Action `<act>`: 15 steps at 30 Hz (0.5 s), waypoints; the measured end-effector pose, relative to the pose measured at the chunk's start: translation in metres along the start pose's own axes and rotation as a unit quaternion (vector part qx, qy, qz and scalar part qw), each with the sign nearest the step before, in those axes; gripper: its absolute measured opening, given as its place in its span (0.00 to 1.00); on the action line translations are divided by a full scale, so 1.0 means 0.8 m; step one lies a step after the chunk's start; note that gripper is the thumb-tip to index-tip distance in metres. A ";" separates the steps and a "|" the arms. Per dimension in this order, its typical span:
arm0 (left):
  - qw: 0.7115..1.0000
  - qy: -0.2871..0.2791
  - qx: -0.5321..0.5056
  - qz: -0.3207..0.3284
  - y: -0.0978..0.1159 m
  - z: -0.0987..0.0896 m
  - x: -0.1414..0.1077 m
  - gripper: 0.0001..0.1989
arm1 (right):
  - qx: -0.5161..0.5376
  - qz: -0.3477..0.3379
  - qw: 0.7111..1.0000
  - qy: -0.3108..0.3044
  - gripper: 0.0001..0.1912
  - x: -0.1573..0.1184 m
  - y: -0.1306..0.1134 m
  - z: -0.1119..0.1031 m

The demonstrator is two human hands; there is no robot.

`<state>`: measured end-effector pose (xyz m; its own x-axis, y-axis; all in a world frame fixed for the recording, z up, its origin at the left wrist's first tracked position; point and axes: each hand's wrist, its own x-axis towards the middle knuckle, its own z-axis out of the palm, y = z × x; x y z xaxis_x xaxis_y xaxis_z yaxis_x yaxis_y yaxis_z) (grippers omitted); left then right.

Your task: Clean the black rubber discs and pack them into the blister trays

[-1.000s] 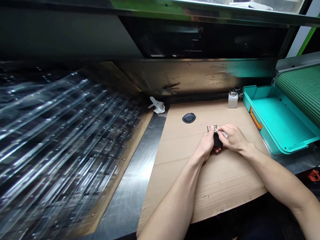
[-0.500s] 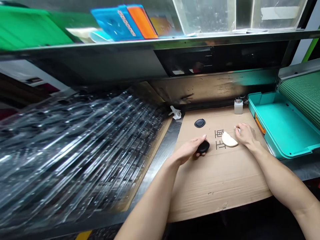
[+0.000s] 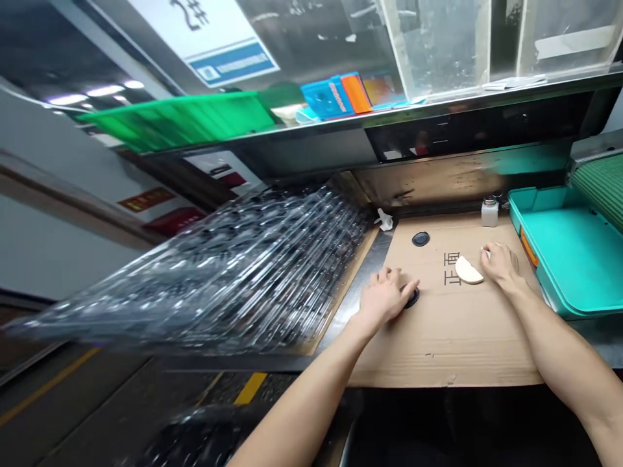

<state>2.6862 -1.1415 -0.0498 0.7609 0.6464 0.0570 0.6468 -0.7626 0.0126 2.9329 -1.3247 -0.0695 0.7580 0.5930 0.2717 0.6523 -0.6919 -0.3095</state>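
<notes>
My left hand [image 3: 387, 295] is over a black round part [image 3: 413, 298] that rests on the cardboard sheet [image 3: 438, 344]. Its fingers are spread, with the thumb at the part's edge, and they hide much of the part. Closed in a pinch, my right hand [image 3: 500, 264] has a small white piece [image 3: 485, 252] at its fingertips, mostly hidden. Just left of that hand lies a cream half-round pad [image 3: 469, 270]. Farther back on the cardboard is a second black oval part [image 3: 420, 239].
Clear plastic trays [image 3: 272, 259] are stacked on the left. A teal tray [image 3: 584, 259] stands at right, beside a green conveyor belt [image 3: 603, 188]. A small white bottle [image 3: 489, 213] and a crumpled white tissue [image 3: 384, 220] sit at the back. A metal shelf [image 3: 311, 126] runs above.
My left hand has loosened from the black part, which now rests on the cardboard, and its fingers have spread. The right hand stays beside the pad. The view has swung left.
</notes>
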 end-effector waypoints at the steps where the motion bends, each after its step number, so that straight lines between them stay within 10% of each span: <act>1: 1.000 0.014 -0.016 0.012 0.001 0.003 -0.010 0.33 | -0.001 -0.005 1.000 0.007 0.13 0.000 0.000 -0.001; 8: 0.972 0.085 -0.180 0.121 -0.001 0.034 -0.051 0.20 | -0.048 0.007 0.992 0.115 0.15 0.005 0.014 -0.002; 15: 0.944 0.156 -0.266 0.119 -0.005 0.052 -0.060 0.24 | -0.061 0.042 0.993 0.092 0.16 0.012 0.019 0.007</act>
<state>2.6492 -1.1684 -0.0943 0.7753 0.4792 0.4113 0.2789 -0.8442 0.4578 2.9504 -1.3271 -0.0765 0.7886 0.4538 0.4149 0.5730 -0.7872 -0.2280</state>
